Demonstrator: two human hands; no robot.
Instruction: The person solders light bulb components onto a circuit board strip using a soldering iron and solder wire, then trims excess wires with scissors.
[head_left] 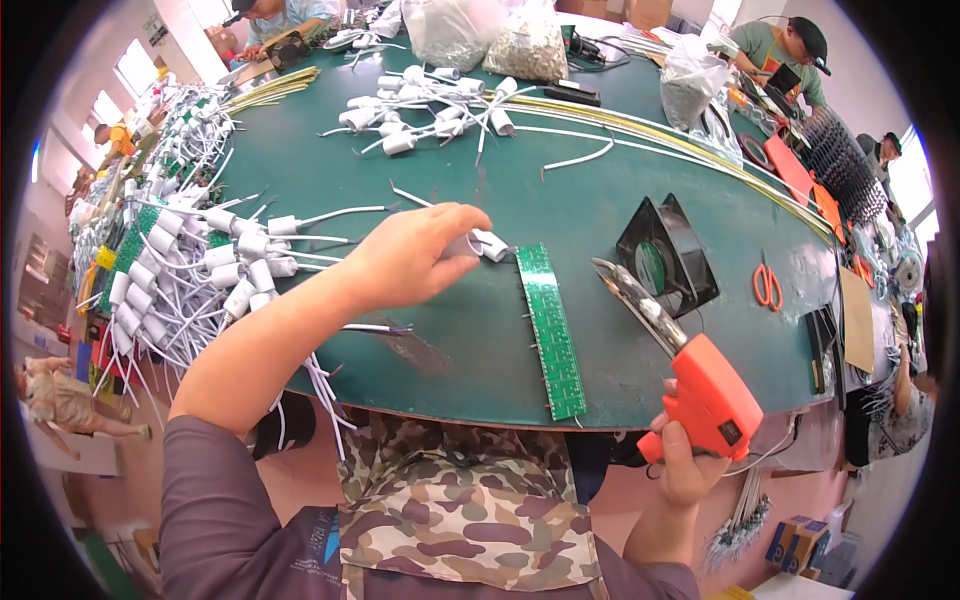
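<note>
My left hand (425,250) is closed on a white cylindrical cable part (489,245), its fingers hiding some of it. A thin lead from that part reaches the far end of a narrow green circuit board strip (552,335), which lies lengthwise on the green table (450,385). My right hand (688,468) grips a red soldering gun (712,400) by its handle. The gun's metal nose points up and to the left, beside a black square fan (665,255) and apart from the board.
A big heap of white cables with cylinders (225,265) fills the left side; another pile (420,110) lies at the back. Orange scissors (767,286) lie right of the fan. Long yellow and white strips (690,140) cross the back right. Plastic bags (528,45) stand behind; other people work around the table.
</note>
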